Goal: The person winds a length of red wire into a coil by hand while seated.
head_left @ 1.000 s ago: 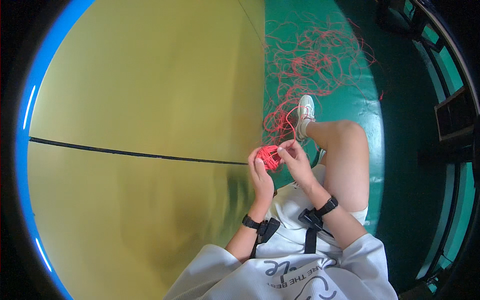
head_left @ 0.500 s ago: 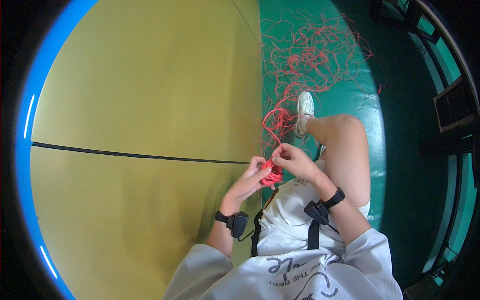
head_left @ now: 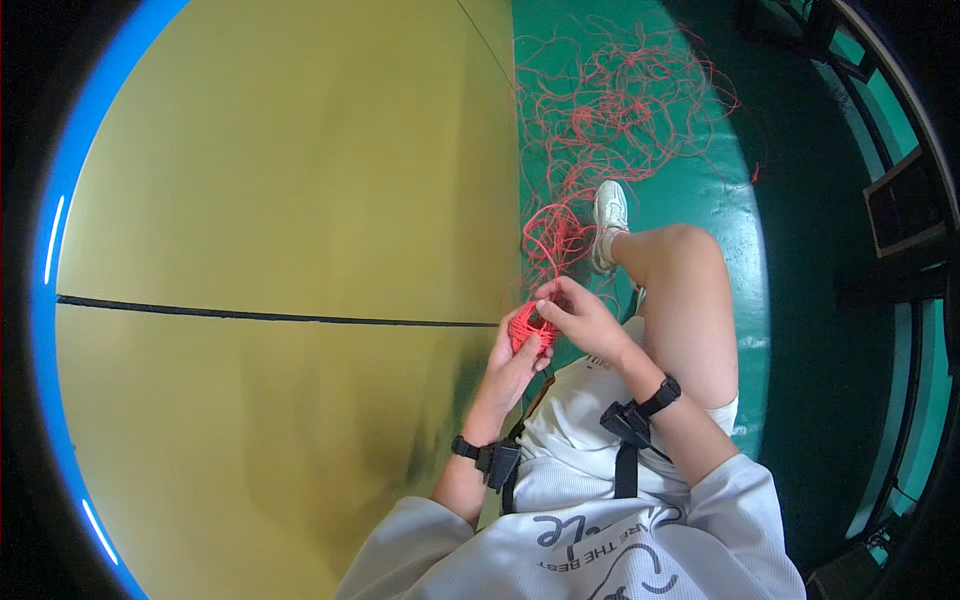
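Note:
A small coil of red cord (head_left: 524, 330) sits in my left hand (head_left: 512, 366), with the thumb pressed over its near side and the fingers wrapped behind. My right hand (head_left: 585, 322) is closed at the coil's far right side, its thumb and fingers pinching the cord. From there a strand runs away to a loose pile of red cord (head_left: 625, 115) on the green floor. Part of the coil and some of my fingertips are hidden behind my hands.
A broad yellow surface (head_left: 280, 220) with a dark seam (head_left: 250, 316) lies to the left. My white shoe (head_left: 609, 212) stands beside the tangled cord. Dark-framed structures (head_left: 905, 205) line the right edge.
My left hand has turned, tipping the coil so its opening now shows beside my right fingers. My right hand has shifted slightly left and toward the far side, still pinching the cord.

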Motion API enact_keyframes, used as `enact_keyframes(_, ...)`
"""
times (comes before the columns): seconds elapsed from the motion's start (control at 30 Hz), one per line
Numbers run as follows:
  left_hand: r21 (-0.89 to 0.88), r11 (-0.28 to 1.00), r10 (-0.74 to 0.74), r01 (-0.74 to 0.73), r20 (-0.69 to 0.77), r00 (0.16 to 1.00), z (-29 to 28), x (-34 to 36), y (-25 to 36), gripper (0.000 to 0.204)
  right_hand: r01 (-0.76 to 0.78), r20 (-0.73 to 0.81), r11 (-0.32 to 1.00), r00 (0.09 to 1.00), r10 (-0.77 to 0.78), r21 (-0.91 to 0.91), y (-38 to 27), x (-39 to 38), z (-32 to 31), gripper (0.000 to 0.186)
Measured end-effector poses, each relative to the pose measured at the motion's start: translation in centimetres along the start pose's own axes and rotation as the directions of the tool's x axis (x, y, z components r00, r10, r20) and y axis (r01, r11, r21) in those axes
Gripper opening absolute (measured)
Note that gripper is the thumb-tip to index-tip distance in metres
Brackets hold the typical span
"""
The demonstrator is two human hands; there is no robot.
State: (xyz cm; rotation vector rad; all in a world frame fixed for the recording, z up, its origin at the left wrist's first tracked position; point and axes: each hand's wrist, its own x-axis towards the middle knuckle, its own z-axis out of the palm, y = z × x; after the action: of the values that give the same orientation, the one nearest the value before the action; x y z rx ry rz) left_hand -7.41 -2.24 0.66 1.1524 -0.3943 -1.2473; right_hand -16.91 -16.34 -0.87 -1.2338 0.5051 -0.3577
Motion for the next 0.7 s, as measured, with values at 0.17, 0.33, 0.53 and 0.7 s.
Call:
enact_keyframes(0.17,-0.115,0.993,-0.039,0.034,-0.041,0.998,0.3,-0.2,0.3,0.040,0.045,-0.061,0.989,0.997,-0.054,-0.140,-0.8,-0.1,0.7,0.019)
enact_keyframes(0.33,-0.041,0.998,-0.046,0.043,-0.072,0.996,0.5,-0.3,-0.6,0.033,0.054,-0.072,0.969,0.995,-0.073,-0.241,0.6,-0.2,0.3,0.022)
enact_keyframes(0.53,-0.007,1.000,0.006,-0.006,-0.070,0.998,1.3,0.0,-1.6,0.032,0.058,-0.067,0.990,0.995,-0.067,-0.130,0.0,-1.0,-0.5,0.025)
enact_keyframes(0.7,0.267,0.955,-0.084,0.126,-0.161,0.983,0.6,-1.0,-2.0,0.029,0.202,-0.037,0.786,0.961,-0.275,-0.585,1.1,-1.1,0.5,0.027)
